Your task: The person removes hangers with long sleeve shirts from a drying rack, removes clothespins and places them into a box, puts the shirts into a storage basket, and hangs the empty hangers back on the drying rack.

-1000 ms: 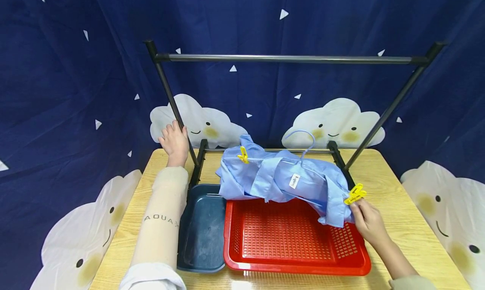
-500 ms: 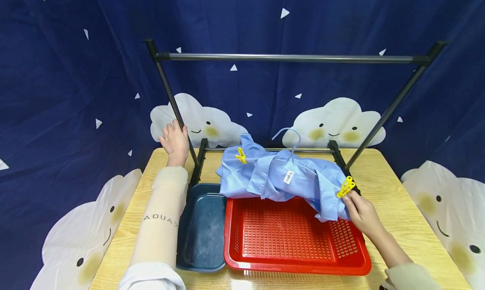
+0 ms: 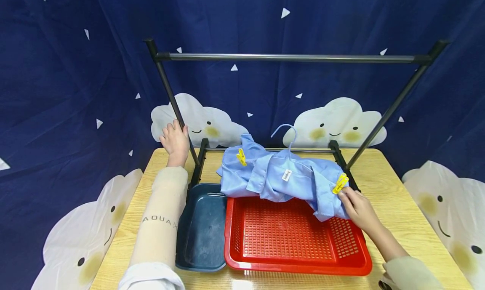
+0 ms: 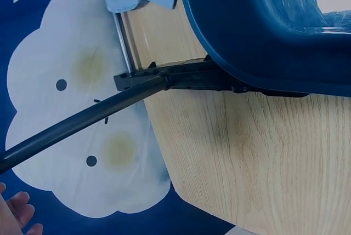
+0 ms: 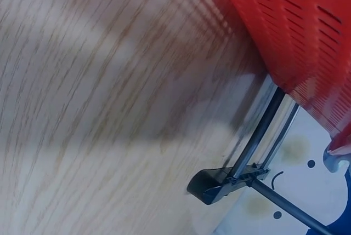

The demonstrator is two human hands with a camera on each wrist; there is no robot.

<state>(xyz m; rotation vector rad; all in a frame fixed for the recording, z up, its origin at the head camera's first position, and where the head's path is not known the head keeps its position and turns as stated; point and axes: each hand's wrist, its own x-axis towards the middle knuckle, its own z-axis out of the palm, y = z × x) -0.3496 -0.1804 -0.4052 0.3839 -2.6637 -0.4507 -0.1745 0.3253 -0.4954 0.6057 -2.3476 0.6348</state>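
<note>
Two yellow clips (image 3: 241,157) are sitting on a blue shirt (image 3: 274,182), which is covering the red basket (image 3: 288,235) along its back rim, near the far edge of the table (image 3: 386,197). The right grip (image 3: 359,208) is pinching the shirt's right end; the left grip (image 3: 176,142) is spreading its fingers loosely at the left rack post (image 3: 165,83), contact unclear.

High behind the red basket (image 3: 295,269), a hand could pass beneath the top bar (image 3: 291,58) and above the hanger hook (image 3: 295,134), between the left post (image 3: 165,86) and right post (image 3: 390,109). The blue shirt (image 3: 299,184) obstructs the basket's back edge and the right hand (image 3: 358,208) its back right corner, while its front half is reachable from above.
</note>
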